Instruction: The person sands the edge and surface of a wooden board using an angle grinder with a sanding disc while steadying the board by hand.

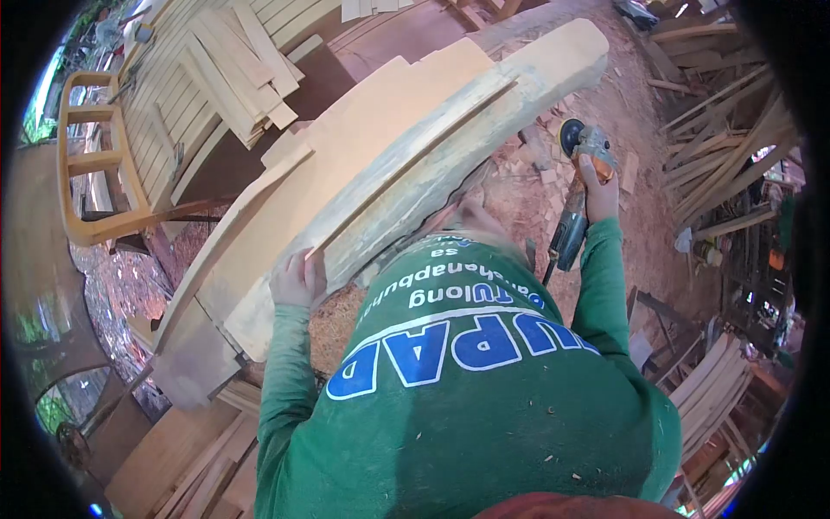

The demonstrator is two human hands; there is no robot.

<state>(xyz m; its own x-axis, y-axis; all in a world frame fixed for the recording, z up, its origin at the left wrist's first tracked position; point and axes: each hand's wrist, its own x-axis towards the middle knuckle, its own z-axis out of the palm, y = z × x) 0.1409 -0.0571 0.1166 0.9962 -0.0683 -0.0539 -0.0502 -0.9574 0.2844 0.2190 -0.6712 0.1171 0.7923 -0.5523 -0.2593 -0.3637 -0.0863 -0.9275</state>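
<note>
1. While the wooden strip [415, 167] lay lengthwise along the pale timber beam [467, 154], the angle grinder [568, 229] was held out to the beam's right, apart from it, above the debris-strewn ground [635, 233].

2. The right hand [603, 192] was closed around the grinder's orange part, just behind the head and its round disc [571, 135]; whether the disc was spinning could not be told.

3. The grinder seemed likely to handle as a rigid, head-heavy tool, best held by the body and the neck, with fingers clear of the disc and of the cord [549, 272].

4. The left hand [299, 277] rested at the strip's near end, fingers bent over the beam; whether it gripped the strip or merely pressed could not be told.

5. The strip looked light and bendable, best steadied near an end; the beam looked heavy and stiff.

6. Behind the beam stood a broad tan panel [372, 121], and farther left loose boards [229, 65] and a varnished ladder-like frame [95, 162]. Scrap wood [726, 151] was heaped at far right.
</note>
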